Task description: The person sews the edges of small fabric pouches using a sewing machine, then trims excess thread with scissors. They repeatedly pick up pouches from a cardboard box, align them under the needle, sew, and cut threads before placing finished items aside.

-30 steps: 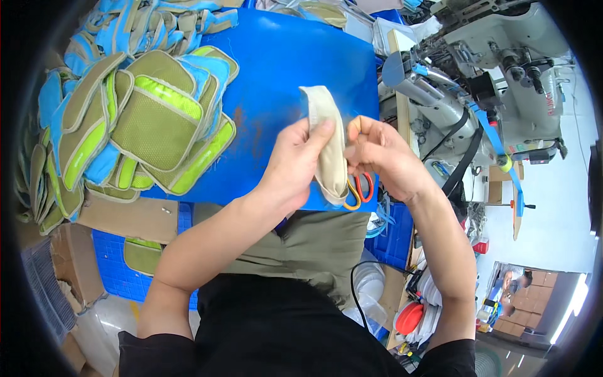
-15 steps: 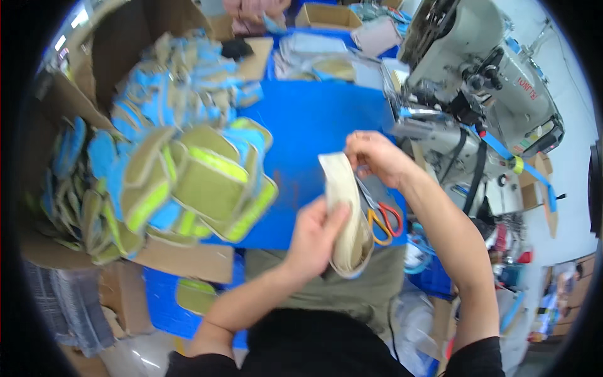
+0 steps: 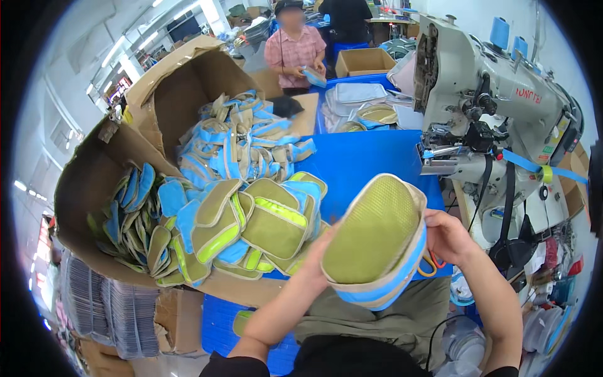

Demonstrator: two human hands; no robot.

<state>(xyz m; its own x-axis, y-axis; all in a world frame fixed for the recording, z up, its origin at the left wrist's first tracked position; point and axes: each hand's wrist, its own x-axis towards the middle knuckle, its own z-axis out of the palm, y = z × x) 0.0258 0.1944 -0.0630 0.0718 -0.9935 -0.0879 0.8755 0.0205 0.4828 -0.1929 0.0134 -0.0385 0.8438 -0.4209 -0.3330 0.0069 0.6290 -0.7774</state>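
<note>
An oblong pouch piece [image 3: 370, 229], with an olive mesh face, beige binding and a blue-striped side band, is held up over the front edge of the blue table. My left hand [image 3: 317, 261] grips its left side, its fingers mostly hidden behind it. My right hand [image 3: 447, 232] is closed on its right side, thumb and fingers at the rim. Orange-and-red scissors [image 3: 430, 264] lie just behind and right of the pouch, partly covered by it.
Olive panels [image 3: 273, 226] and blue-beige strips [image 3: 226, 141] fill the left of the blue table [image 3: 355, 151], before open cardboard boxes [image 3: 100, 176]. A sewing machine [image 3: 496, 107] stands right. A co-worker [image 3: 292, 50] holds a blue piece behind; another person stands farther back.
The beige strip-like piece has turned to show its olive face and blue band, with both my hands now gripping its sides. The view has tilted up, showing the co-worker and more of the boxes.
</note>
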